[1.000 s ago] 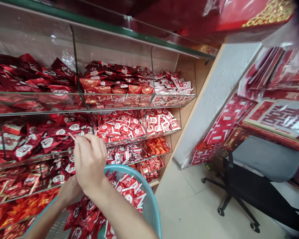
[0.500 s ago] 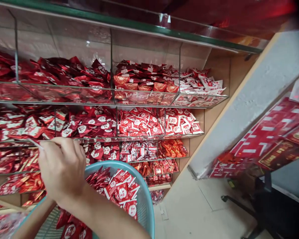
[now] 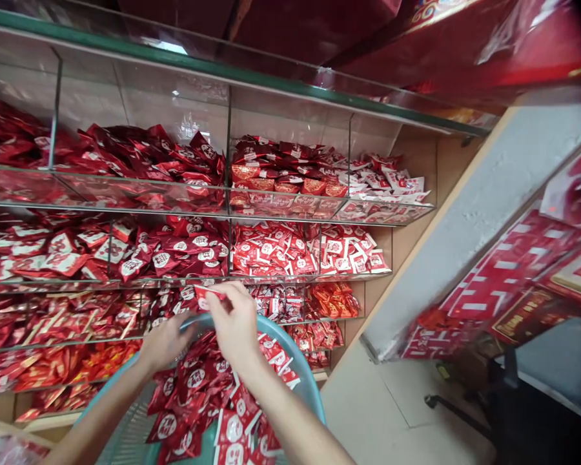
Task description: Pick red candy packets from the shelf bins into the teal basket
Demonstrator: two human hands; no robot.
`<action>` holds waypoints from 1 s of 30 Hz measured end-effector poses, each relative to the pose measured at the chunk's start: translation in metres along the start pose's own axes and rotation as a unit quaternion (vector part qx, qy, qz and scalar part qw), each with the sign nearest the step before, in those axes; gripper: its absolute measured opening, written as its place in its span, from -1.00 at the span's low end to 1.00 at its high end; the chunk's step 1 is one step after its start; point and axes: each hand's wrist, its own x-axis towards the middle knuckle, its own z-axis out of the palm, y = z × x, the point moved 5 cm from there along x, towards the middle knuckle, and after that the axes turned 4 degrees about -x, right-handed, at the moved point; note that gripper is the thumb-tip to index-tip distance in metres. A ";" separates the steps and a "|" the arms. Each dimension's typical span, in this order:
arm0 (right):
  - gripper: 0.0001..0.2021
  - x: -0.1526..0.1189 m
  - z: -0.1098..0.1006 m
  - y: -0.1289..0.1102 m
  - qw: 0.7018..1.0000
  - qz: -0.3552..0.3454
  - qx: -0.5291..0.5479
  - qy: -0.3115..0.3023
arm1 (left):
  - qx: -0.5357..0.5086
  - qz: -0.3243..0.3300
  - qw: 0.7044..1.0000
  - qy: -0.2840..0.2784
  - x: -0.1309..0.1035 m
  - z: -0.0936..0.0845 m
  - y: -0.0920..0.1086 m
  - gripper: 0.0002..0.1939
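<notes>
My right hand (image 3: 233, 326) pinches a small red-and-white packet (image 3: 204, 296) between thumb and fingers, just above the far rim of a blue-green plastic basket (image 3: 314, 387). Close by on the left, my left hand (image 3: 167, 341) reaches across that rim, fingers stretched and slightly apart, somewhat blurred, with nothing visible in it. Inside the basket lie many dark red packets (image 3: 193, 381) with white round labels. Brighter red packets with white edges (image 3: 235, 429) fill its right side, partly hidden by my right forearm.
Glass-fronted shelves (image 3: 174, 210) with dividers hold rows of red packets, one section of orange packets (image 3: 332, 300) among them. Large red packages (image 3: 440, 51) sit on the top glass shelf. To the right are a pale wall end (image 3: 465, 213), red printed goods (image 3: 508, 258) and a black chair (image 3: 537, 413).
My hands, crossed at the left before, have moved apart; the right went rightward and now shows a packet. The left hand has come into view. The camera view has shifted slightly.
</notes>
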 end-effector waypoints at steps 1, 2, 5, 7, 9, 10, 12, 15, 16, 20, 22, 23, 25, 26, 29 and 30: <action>-0.88 -0.004 -0.011 0.010 1.000 0.027 0.001 -0.007 | -0.002 0.007 1.000 -0.026 0.006 0.007 -0.001 -0.64; -0.89 -0.008 -0.023 0.020 0.998 0.055 0.001 -0.013 | -0.006 0.014 0.999 -0.041 0.011 0.013 0.001 -0.61; -0.88 -0.026 -0.055 0.049 0.990 0.140 0.008 -0.022 | -0.019 0.047 0.997 -0.050 0.021 0.022 0.020 -0.58; -0.84 -0.038 -0.071 0.065 0.981 0.190 0.028 -0.029 | -0.024 0.065 0.996 -0.050 0.024 0.024 0.034 -0.59; -0.80 -0.048 -0.082 0.077 0.971 0.231 0.062 -0.032 | -0.024 0.077 0.995 -0.056 0.027 0.026 0.047 -0.59; -0.78 -0.052 -0.086 0.081 0.965 0.247 0.080 -0.031 | -0.023 0.084 0.995 -0.056 0.028 0.026 0.052 -0.59; -0.76 -0.059 -0.091 0.088 0.955 0.273 0.112 -0.026 | -0.020 0.092 0.994 -0.050 0.032 0.027 0.059 -0.59; -0.74 -0.066 -0.096 0.096 0.944 0.299 0.141 -0.015 | -0.020 0.109 0.993 -0.051 0.037 0.031 0.066 -0.60; -0.74 -0.069 -0.097 0.099 0.941 0.304 0.145 -0.009 | -0.021 0.118 0.991 -0.054 0.038 0.034 0.068 -0.60; -0.75 -0.076 -0.109 0.110 0.943 0.306 0.125 0.034 | -0.021 0.134 0.989 -0.062 0.042 0.041 0.070 -0.59; -0.75 -0.078 -0.115 0.115 0.945 0.303 0.107 0.054 | -0.018 0.132 0.989 -0.068 0.043 0.043 0.071 -0.58; -0.75 -0.079 -0.116 0.118 0.945 0.304 0.102 0.060 | -0.015 0.132 0.989 -0.071 0.044 0.044 0.071 -0.58; -0.75 -0.080 -0.118 0.123 0.945 0.304 0.098 0.065 | -0.012 0.130 0.989 -0.076 0.045 0.045 0.072 -0.58; -0.75 -0.079 -0.118 0.126 0.946 0.303 0.095 0.069 | -0.011 0.129 0.988 -0.079 0.046 0.045 0.073 -0.58; -0.74 -0.078 -0.125 0.131 0.949 0.286 0.074 0.108 | -0.013 0.123 0.989 -0.086 0.047 0.046 0.074 -0.58; -0.74 -0.077 -0.128 0.132 0.950 0.278 0.064 0.128 | -0.014 0.119 0.989 -0.088 0.047 0.047 0.074 -0.58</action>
